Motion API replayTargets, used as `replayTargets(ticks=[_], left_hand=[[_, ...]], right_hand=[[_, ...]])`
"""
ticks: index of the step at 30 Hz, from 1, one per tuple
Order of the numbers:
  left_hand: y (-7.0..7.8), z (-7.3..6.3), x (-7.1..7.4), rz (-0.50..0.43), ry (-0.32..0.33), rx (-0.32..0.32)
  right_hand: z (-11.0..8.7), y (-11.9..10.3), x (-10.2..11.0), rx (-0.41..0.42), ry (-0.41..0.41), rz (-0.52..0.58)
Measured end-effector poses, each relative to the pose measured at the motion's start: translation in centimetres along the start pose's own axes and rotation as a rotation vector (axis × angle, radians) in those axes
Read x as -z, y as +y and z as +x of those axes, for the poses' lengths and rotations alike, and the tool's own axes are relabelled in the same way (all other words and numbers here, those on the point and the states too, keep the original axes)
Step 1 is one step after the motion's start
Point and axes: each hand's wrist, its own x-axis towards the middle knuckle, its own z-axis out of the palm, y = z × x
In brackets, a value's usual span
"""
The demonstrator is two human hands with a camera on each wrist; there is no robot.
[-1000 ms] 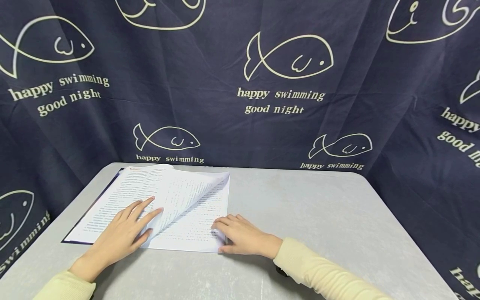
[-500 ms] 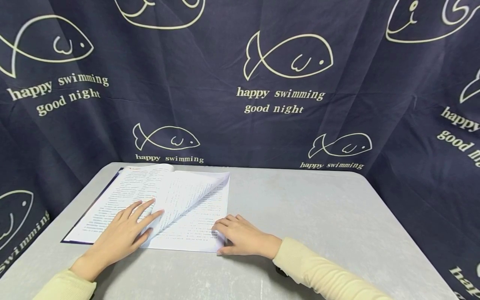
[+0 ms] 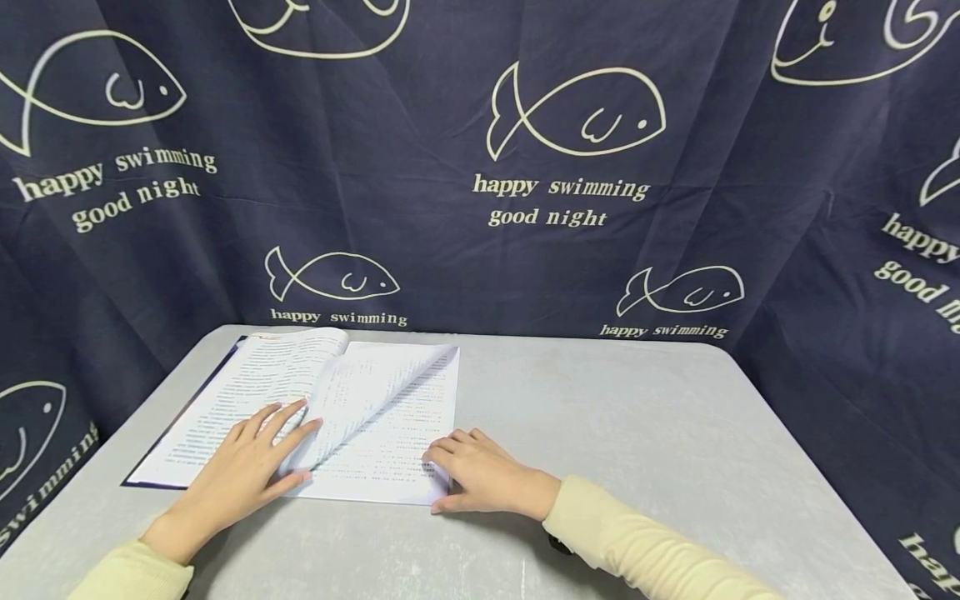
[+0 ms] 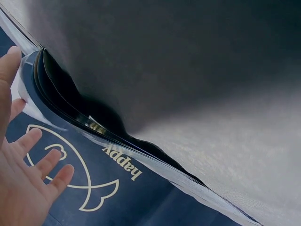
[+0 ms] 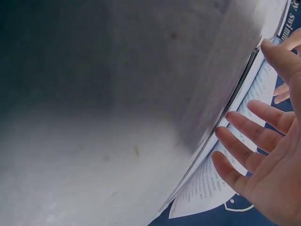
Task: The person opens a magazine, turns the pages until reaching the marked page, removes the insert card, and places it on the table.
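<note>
An open book (image 3: 390,471) with printed white pages and a dark cover lies on the left half of the table in the head view. One page (image 3: 367,387) stands partly raised, its loose edge running diagonally across the right side. My left hand (image 3: 240,462) rests with spread fingers near the book's lower middle, the thumb by the raised page's lower corner. At the right edge, my right hand (image 3: 491,477) lays its fingers over the page margin, thumb at the lower right corner. The right wrist view shows that hand's fingers (image 5: 242,146) extended and apart.
The grey table (image 3: 615,433) extends to the right of the book. A dark blue curtain (image 3: 450,275) printed with fish and lettering hangs behind the table and on both sides.
My left thumb has spread slightly down and to the right, and the raised page has shifted a little beside it. The right hand has hardly moved.
</note>
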Motion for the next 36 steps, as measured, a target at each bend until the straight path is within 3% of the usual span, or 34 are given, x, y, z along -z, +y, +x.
replayTargets(ticks=[16, 36], left_hand=[[-0.22, 0.08, -0.11, 0.0, 0.044, -0.012], [-0.29, -0.14, 0.0, -0.026, 0.041, -0.03]], right_hand=[[0.31, -0.44, 0.32, -0.04, -0.044, -0.02], [0.32, -0.45, 0.6, -0.033, -0.039, -0.006]])
